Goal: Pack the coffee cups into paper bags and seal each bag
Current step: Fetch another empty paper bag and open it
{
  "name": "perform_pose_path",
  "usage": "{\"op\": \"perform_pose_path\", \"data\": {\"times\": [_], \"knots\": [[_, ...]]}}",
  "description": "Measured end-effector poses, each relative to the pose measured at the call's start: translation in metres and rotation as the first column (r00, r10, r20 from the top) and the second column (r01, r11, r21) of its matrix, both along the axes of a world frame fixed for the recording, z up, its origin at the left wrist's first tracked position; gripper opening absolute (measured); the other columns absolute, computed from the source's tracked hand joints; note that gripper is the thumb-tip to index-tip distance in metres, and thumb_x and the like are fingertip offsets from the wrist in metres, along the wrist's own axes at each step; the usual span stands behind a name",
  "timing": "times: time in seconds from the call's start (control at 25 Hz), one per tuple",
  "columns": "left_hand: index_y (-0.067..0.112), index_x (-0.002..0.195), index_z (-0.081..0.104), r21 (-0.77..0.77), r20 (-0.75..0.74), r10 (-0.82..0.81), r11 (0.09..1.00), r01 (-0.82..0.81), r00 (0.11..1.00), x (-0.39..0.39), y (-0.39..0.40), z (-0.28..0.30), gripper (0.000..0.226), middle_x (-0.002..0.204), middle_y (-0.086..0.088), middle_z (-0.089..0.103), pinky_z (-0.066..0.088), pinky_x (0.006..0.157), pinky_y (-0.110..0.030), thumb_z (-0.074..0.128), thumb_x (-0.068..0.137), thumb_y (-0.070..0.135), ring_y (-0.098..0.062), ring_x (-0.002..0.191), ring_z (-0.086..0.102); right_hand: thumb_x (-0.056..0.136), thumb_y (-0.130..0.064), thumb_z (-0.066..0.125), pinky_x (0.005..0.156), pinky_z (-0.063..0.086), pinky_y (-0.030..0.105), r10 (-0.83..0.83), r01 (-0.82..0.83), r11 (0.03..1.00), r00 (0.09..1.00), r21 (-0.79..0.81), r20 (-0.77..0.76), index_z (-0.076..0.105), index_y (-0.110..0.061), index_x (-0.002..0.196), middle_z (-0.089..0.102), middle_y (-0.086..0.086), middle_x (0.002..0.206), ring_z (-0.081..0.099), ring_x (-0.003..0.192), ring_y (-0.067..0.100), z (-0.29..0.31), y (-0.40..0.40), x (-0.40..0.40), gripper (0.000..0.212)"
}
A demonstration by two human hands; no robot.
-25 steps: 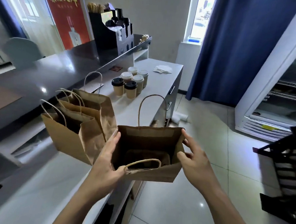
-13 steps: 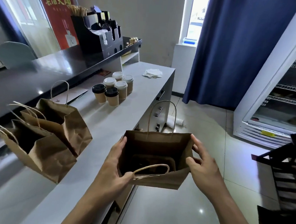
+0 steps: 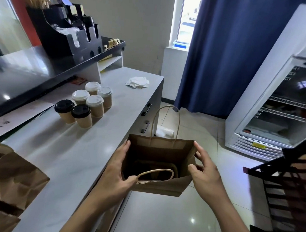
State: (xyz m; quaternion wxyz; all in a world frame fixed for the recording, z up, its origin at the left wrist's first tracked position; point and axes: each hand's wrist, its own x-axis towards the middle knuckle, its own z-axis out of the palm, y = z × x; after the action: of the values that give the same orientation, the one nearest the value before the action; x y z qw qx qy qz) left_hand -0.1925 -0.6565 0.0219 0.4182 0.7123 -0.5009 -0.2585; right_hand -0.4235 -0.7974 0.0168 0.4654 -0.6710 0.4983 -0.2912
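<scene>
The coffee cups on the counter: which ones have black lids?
The two cups at the front left of the group, one and its neighbour, have black lids. The four behind them have white lids.

Open brown paper bag (image 3: pixel 157 187) off the counter edge; six lidded coffee cups (image 3: pixel 85 105) clustered on the counter.

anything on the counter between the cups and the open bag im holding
Nothing visible does. The counter between the coffee cups and the open paper bag shows bare. The bag is held past the counter's edge by the left hand and right hand, mouth open. Other bags sit off to the left.
</scene>
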Motion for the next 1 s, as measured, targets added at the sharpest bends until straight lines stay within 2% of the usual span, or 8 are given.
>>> {"op": "perform_pose_path", "data": {"times": [0.12, 0.28, 0.36, 0.48, 0.56, 0.72, 0.88, 1.0], "knots": [[0.034, 0.16, 0.02, -0.018, -0.047, -0.026, 1.0, 0.025, 0.999, 0.014, -0.046, -0.002, 0.095, 0.164, 0.022, 0.02, 0.016, 0.126, -0.026, 0.068, 0.085, 0.003, 0.011, 0.149, 0.013, 0.1, -0.013, 0.057, 0.094, 0.047, 0.027, -0.016, 0.016, 1.0, 1.0, -0.011, -0.002, 0.035, -0.051, 0.153, 0.047, -0.019, 0.137, 0.056, 0.12, 0.012, 0.002, -0.043, 0.019, 0.069], [0.039, 0.159, 0.018, 0.014, -0.033, 0.016, 1.0, -0.016, 0.999, 0.03, -0.088, 0.001, 0.095, 0.165, 0.023, 0.017, 0.014, 0.116, -0.007, 0.063, 0.076, 0.025, 0.012, 0.149, 0.012, 0.101, -0.013, 0.057, 0.091, 0.046, 0.027, 0.002, -0.002, 1.0, 1.0, -0.028, -0.016, 0.035, -0.051, 0.153, 0.044, -0.021, 0.137, 0.052, 0.115, 0.006, 0.004, -0.095, 0.038, 0.068], [0.041, 0.159, 0.018, 0.019, -0.039, 0.051, 0.999, -0.05, 0.998, 0.04, -0.106, 0.002, 0.096, 0.165, 0.025, 0.016, 0.014, 0.114, -0.006, 0.062, 0.075, 0.028, 0.011, 0.149, 0.012, 0.101, -0.014, 0.057, 0.09, 0.048, 0.027, 0.04, -0.041, 0.998, 0.999, -0.044, -0.031, 0.035, -0.052, 0.152, 0.044, -0.022, 0.137, 0.053, 0.112, 0.004, 0.005, -0.121, 0.052, 0.068], [0.039, 0.16, 0.017, 0.033, -0.054, 0.109, 0.994, -0.107, 0.993, 0.053, -0.13, 0.002, 0.095, 0.165, 0.024, 0.016, 0.019, 0.123, -0.024, 0.067, 0.084, 0.011, 0.013, 0.148, 0.011, 0.101, -0.014, 0.057, 0.084, 0.05, 0.022, 0.103, -0.104, 0.994, 0.994, -0.044, -0.031, 0.035, -0.054, 0.151, 0.045, -0.024, 0.135, 0.056, 0.1, -0.006, 0.002, -0.159, 0.076, 0.068], [0.037, 0.16, 0.017, 0.041, -0.064, 0.167, 0.986, -0.165, 0.984, 0.061, -0.147, 0.0, 0.096, 0.165, 0.024, 0.016, 0.019, 0.125, -0.029, 0.066, 0.087, -0.001, 0.016, 0.146, 0.011, 0.1, -0.014, 0.057, 0.085, 0.051, 0.022, 0.165, -0.166, 0.985, 0.986, -0.045, -0.03, 0.036, -0.061, 0.146, 0.047, -0.032, 0.129, 0.058, 0.103, -0.004, -0.001, -0.187, 0.092, 0.069], [0.039, 0.16, 0.017, 0.05, -0.047, 0.307, 0.951, -0.305, 0.951, 0.068, -0.187, -0.004, 0.097, 0.164, 0.027, 0.015, 0.012, 0.117, -0.012, 0.066, 0.087, -0.001, 0.02, 0.145, 0.009, 0.101, -0.016, 0.056, 0.081, 0.05, 0.017, 0.295, -0.295, 0.955, 0.955, -0.017, -0.022, 0.035, -0.073, 0.135, 0.047, -0.037, 0.121, 0.061, 0.101, -0.008, -0.004, -0.25, 0.126, 0.07], [0.04, 0.16, 0.016, 0.07, -0.035, 0.421, 0.906, -0.418, 0.906, 0.072, -0.226, -0.008, 0.097, 0.163, 0.028, 0.013, 0.01, 0.112, -0.002, 0.069, 0.087, 0.002, 0.023, 0.143, 0.007, 0.101, -0.013, 0.055, 0.085, 0.059, 0.028, 0.408, -0.408, 0.913, 0.913, 0.008, -0.007, 0.037, -0.062, 0.145, 0.051, -0.039, 0.12, 0.064, 0.099, -0.012, -0.007, -0.306, 0.154, 0.068], [0.043, 0.16, 0.012, 0.116, -0.062, 0.496, 0.866, -0.487, 0.866, 0.075, -0.25, -0.007, 0.099, 0.164, 0.03, 0.007, 0.014, 0.125, -0.024, 0.071, 0.088, 0.006, 0.019, 0.146, 0.003, 0.101, -0.013, 0.055, 0.087, 0.058, 0.032, 0.491, -0.491, 0.871, 0.871, 0.025, -0.006, 0.036, -0.064, 0.144, 0.054, -0.032, 0.125, 0.066, 0.104, 0.001, -0.005, -0.341, 0.18, 0.069]]}}
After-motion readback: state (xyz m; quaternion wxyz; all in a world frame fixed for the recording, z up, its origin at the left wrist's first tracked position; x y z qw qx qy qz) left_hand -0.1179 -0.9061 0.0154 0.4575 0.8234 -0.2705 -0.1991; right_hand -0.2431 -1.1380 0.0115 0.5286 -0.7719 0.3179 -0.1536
